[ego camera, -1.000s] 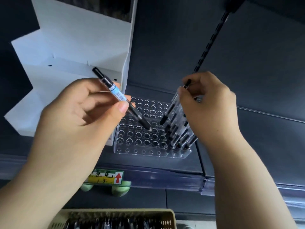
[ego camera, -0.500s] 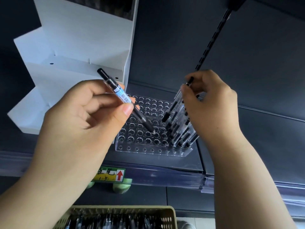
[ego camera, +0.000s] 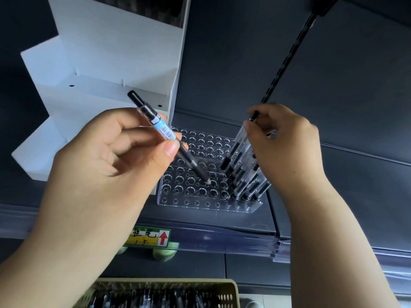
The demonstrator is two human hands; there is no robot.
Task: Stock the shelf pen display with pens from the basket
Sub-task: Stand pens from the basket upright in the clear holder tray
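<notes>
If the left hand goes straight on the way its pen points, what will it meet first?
Most likely the clear holder: the left hand aims its pen tip at an open hole, just left of the standing pens. Depth is unclear, so the tip may touch it now.

One head-worn wide-angle view, close in and level with the shelf, faces the dark grey shelf back panel (ego camera: 233, 63). The clear plastic pen rack with rows of holes (ego camera: 200, 205) is mid-frame, and the pale perforated plastic basket (ego camera: 232, 293) is at the bottom edge.

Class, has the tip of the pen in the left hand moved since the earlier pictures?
Yes. The pen tip has sunk slightly, nearer the clear rack holes.
</notes>
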